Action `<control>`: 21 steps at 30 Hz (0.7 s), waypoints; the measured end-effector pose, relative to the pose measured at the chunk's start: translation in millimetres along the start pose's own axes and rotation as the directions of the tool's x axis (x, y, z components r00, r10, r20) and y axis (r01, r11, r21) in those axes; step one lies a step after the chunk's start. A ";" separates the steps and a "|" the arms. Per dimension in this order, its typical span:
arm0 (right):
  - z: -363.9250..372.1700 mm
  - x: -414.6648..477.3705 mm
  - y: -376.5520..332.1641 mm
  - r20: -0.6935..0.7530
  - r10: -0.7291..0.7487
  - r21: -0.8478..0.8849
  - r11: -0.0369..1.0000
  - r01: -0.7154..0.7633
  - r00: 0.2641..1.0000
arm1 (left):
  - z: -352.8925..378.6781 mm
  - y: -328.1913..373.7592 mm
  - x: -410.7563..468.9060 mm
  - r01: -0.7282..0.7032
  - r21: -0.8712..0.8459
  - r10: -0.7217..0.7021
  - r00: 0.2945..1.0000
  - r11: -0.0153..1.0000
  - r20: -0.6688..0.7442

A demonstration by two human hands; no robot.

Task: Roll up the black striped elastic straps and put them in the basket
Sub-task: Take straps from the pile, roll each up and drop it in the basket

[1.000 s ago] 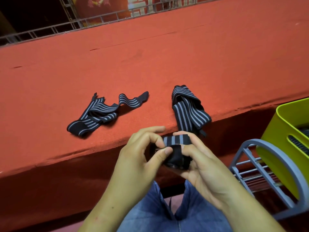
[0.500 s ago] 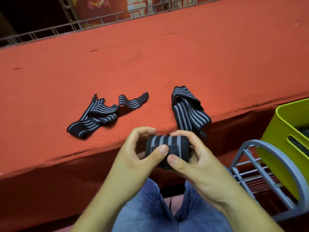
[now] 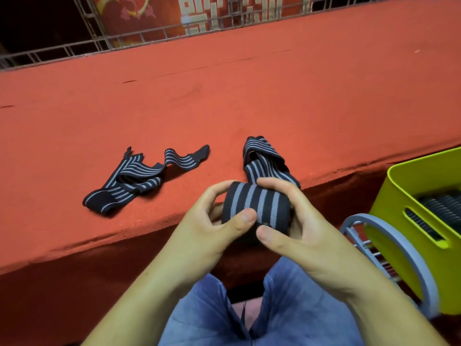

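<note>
left hand (image 3: 204, 228): wraps fingers (image 3: 209, 198) round rolled strap (image 3: 257, 203) | right hand (image 3: 306, 238): grips same rolled strap | rolled strap: hangs in the air just in front of counter (image 3: 224, 96) edge | loose strap (image 3: 139, 178), folded strap (image 3: 264, 158): lie on counter near its edge | basket (image 3: 409, 208): sits beside counter, lower down

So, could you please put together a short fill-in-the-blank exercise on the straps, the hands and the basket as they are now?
1. The left hand and right hand together grip one strap that is ____ up.
2. On the red ledge lie ____ loose straps.
3. The yellow-green basket stands on the person's ____ side.

Missing words: rolled; two; right.
</note>
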State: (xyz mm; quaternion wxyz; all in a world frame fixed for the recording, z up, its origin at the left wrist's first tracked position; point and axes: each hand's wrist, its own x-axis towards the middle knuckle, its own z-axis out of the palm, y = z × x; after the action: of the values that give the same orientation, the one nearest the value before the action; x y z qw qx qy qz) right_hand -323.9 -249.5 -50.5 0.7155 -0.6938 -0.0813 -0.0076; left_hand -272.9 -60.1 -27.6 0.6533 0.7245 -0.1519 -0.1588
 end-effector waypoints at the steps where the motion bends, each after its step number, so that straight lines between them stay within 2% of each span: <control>1: -4.4 1.7 -1.8 -0.024 0.004 -0.015 1.000 -0.004 1.000 | 3.4 2.1 3.8 -0.036 0.029 0.036 0.999 0.999 -0.010; 3: -12.9 6.0 -5.5 -0.048 0.017 -0.041 0.999 -0.019 0.999 | 7.5 4.3 11.5 -0.090 0.091 0.093 0.995 0.992 -0.033; 7: -44.0 10.2 -19.9 -0.068 0.068 -0.070 0.995 -0.073 0.995 | 22.0 13.6 30.8 -0.183 0.149 0.182 0.983 0.972 0.022; 13: -101.8 9.2 -62.0 -0.102 0.167 -0.315 0.930 -0.191 0.981 | 60.3 33.3 67.8 -0.309 0.254 0.297 0.951 0.917 0.084; 21: -179.6 -5.8 -91.2 -0.145 0.236 -0.546 0.791 -0.277 0.961 | 130.6 50.8 115.9 -0.325 0.302 0.260 0.936 0.896 0.238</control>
State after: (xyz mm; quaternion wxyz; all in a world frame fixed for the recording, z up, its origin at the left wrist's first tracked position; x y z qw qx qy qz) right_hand -321.9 -432.0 34.8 0.4768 -0.8769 0.0442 0.0417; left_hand -224.8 -232.0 6.7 0.5187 0.7752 -0.3465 -0.0991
